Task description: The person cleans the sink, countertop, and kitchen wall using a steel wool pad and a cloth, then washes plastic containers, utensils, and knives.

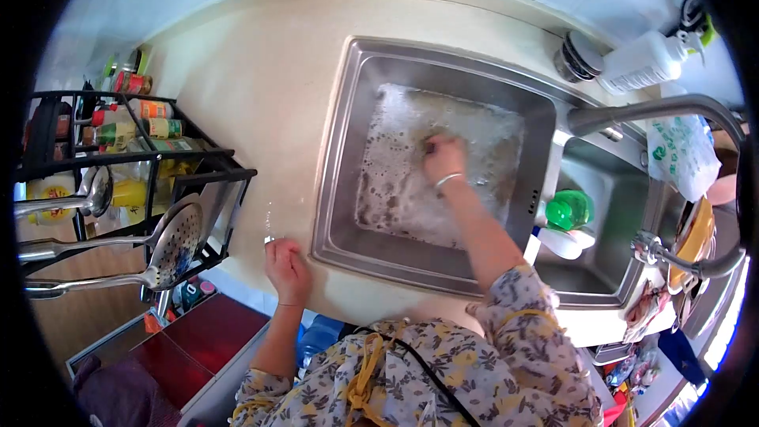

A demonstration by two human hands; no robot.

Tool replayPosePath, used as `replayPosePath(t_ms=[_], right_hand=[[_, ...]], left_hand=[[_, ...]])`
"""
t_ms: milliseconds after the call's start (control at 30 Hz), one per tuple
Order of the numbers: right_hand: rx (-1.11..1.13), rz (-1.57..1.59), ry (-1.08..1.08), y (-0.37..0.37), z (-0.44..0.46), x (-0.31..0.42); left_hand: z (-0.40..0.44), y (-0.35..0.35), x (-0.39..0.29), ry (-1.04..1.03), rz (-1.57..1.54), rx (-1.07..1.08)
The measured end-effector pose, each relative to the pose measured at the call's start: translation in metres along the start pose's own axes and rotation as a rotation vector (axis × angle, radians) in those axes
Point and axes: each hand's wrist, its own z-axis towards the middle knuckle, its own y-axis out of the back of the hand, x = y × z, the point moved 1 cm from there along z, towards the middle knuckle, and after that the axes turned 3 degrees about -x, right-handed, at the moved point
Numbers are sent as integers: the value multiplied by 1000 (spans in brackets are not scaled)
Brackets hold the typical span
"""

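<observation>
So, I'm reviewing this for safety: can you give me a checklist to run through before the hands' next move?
1. Right hand within the large basin: ok.
2. Right hand's grip: cannot tell, blurred.
3. Left hand outside that basin: ok, at the counter.
4. Clear view through the water: not ok, cloudy and foamy.
5. Tap spout turned away from the large basin: ok.

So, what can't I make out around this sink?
Head view: whatever the right hand may hold, blurred.
Head view: floor of the large basin, hidden by foamy water.
Head view: contents of the plastic bag, hidden by its film.
Head view: lettering on the white pump bottle, too small.
</observation>
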Motion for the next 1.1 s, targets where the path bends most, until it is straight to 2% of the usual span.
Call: replayPosePath(t_ms=[33, 100, 133, 200, 233, 300, 367, 467, 533, 567, 633, 700, 733, 800, 833, 900, 933, 1000, 1033, 1100], right_hand=[[-130, 65, -33, -24, 16, -40], [-111, -190, -173, -28, 22, -56], [-90, -185, -157, -26, 22, -42], [188, 145, -103, -20, 25, -8], [165, 278, -44, -20, 25, 11], [-70, 547, 72, -3, 16, 63], [-118, 748, 93, 15, 20, 102], [-184, 832, 94, 21, 31, 145], [-266, 650, 207, 8, 15, 165], [-260, 656, 265, 4, -5, 170], [-182, 650, 198, 11, -59, 186], [-179, 540, 416, 3, -102, 180], [-178, 536, 419, 9, -121, 181], [189, 518, 300, 19, -149, 184], [188, 511, 298, 27, -157, 187], [390, 573, 327, 38, -170, 189], [388, 555, 316, 33, -170, 183], [505, 344, 499, 19, -170, 161], [399, 342, 595, 24, -173, 152], [455, 308, 579, 42, -173, 127]], left_hand=[[-2, 0, 1, -5, -17, -1], [-1, 0, -2, 8, 0, -1], [0, 1, -3, -16, 1, -3], [-1, 2, 5, -34, 20, -20], [-2, 2, 5, -20, 28, -4], [-2, 1, 6, -6, 29, 18], [-2, 2, 5, -6, 16, 0], [-1, 2, 1, 14, -20, -33], [-2, 4, 0, 52, -38, -50], [-2, 5, 0, 41, -37, -38], [-3, 6, 1, 40, -40, -34], [-2, 6, 2, 16, -37, -28], [-4, 6, 4, 18, -40, -30], [-5, 4, 7, -27, -35, -65], [-6, 5, 7, -25, -42, -65], [-5, 3, 6, 65, -45, -63], [-5, 2, 5, 70, -64, -56], [-7, 2, 6, 38, -54, -73], [-9, 2, 4, 41, -78, -66], [-6, 5, 6, -27, -74, -48]])
